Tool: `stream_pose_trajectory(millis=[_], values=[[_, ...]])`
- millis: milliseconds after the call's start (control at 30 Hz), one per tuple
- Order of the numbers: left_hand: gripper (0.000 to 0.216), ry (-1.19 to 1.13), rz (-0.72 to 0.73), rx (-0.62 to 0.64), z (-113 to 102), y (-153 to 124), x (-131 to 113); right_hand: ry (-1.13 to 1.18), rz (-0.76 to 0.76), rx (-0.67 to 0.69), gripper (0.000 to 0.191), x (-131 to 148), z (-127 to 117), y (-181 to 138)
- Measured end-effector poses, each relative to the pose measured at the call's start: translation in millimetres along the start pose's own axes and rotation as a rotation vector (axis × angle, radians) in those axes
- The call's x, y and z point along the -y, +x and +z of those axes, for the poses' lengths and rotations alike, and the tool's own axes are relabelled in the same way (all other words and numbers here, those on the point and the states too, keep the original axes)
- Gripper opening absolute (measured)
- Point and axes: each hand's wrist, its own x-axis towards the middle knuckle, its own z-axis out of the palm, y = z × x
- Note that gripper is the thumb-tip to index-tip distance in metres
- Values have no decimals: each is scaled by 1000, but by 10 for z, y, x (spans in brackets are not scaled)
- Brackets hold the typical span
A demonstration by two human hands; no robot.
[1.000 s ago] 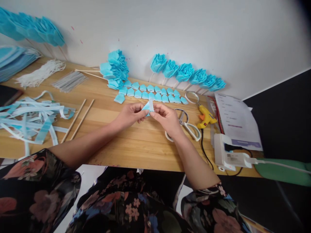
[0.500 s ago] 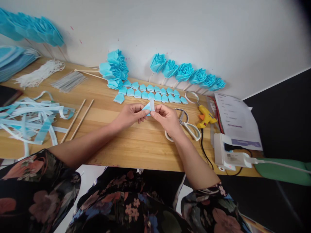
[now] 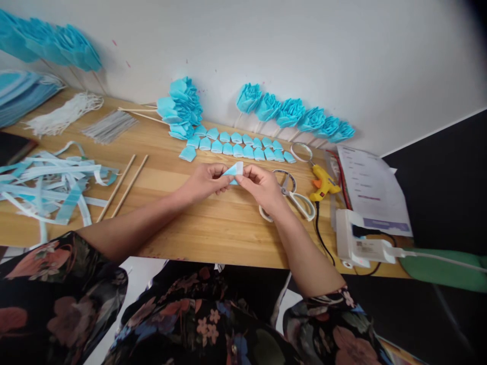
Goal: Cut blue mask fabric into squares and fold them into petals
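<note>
Both my hands meet above the middle of the wooden table (image 3: 213, 228). My left hand (image 3: 203, 182) and my right hand (image 3: 262, 187) pinch a small folded light-blue piece (image 3: 234, 171) between their fingertips. Just behind them lie two rows of several folded blue petals (image 3: 239, 146). White-handled scissors (image 3: 294, 197) rest on the table right beside my right hand.
Blue paper roses (image 3: 292, 112) on sticks lean on the wall. A yellow glue gun (image 3: 321, 181), a tape ring (image 3: 300, 151), papers (image 3: 371, 190) and a white power strip (image 3: 357, 243) sit to the right. Two wooden sticks (image 3: 124, 187), blue-white strips (image 3: 49, 182) and wires (image 3: 110, 125) lie left.
The blue piece has been folded flatter and sits a little lower between my fingers. My hands stay in nearly the same place.
</note>
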Motion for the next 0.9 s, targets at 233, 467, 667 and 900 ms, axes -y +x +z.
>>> stream_pose_trajectory(millis=[233, 467, 667, 900], values=[[20, -33, 47, 60, -19, -5, 31, 13, 8, -22, 27, 1, -5, -2], [21, -43, 43, 122, -33, 5, 42, 80, 25, -12, 29, 1, -20, -2], [20, 2, 22, 178, -14, -29, 0, 12, -20, -64, 19, -2, -2, -18], [19, -30, 1, 181, -28, -17, 3, -209, -260, -144, 6, 59, -1, -48]])
